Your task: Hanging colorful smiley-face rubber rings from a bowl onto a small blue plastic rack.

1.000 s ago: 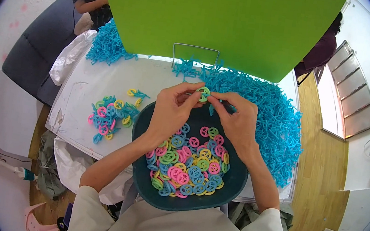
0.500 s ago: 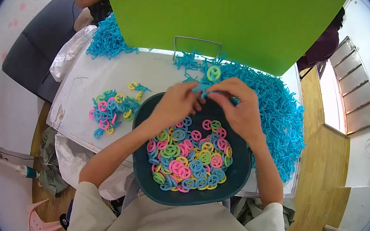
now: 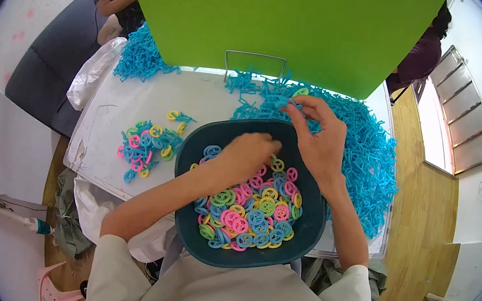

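Head view: our left hand (image 3: 246, 154) dips curled fingers into the dark bowl (image 3: 193, 145) of colourful rings (image 3: 252, 209), mid-frame. Our right hand (image 3: 317, 139) pinches a blue plastic strip (image 3: 280, 100) above, lifting it off the blue pile (image 3: 367, 154).

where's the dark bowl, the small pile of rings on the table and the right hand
dark bowl (image 3: 303, 233), head view, right inner wall
small pile of rings (image 3: 144, 144), head view, middle of the pile
right hand (image 3: 321, 141), head view, back of the hand
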